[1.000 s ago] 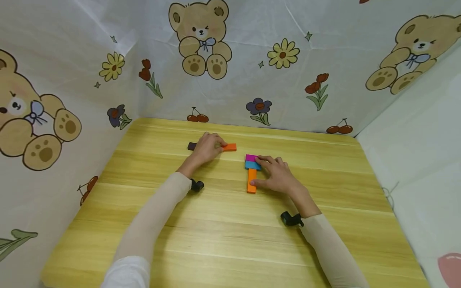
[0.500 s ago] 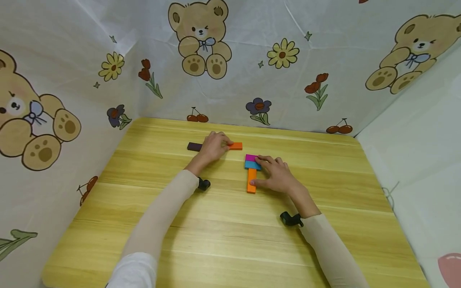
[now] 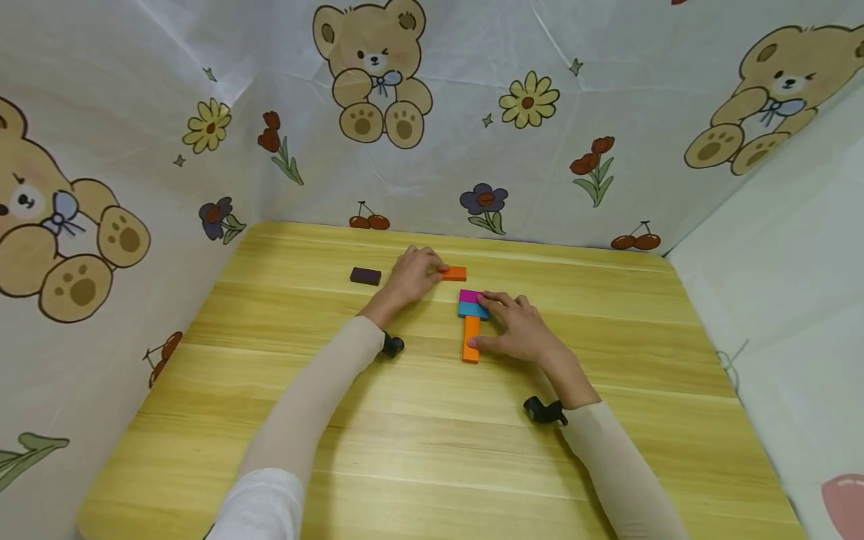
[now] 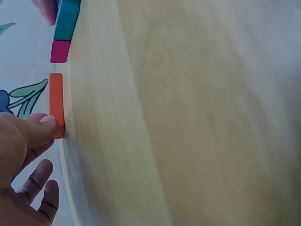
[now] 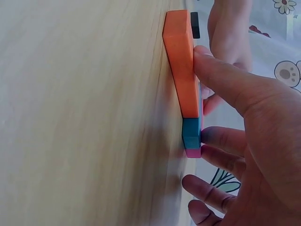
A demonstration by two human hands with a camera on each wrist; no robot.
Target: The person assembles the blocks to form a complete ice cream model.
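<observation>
Between the left hand's (image 3: 412, 276) thumb and finger, one end of the red-orange block (image 3: 455, 274) is pinched. The orange block (image 3: 472, 346) and blue block (image 3: 471, 310), adjoined by the magenta block (image 3: 469, 296), are touched by the right hand (image 3: 518, 328), loosely spread. The wooden table (image 3: 432, 450) is backed by bear-printed cloth (image 3: 459, 45).

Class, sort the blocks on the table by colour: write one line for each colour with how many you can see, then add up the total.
Orange blocks: 2
Magenta block: 1
Blue block: 1
Dark block: 1
Total: 5
</observation>
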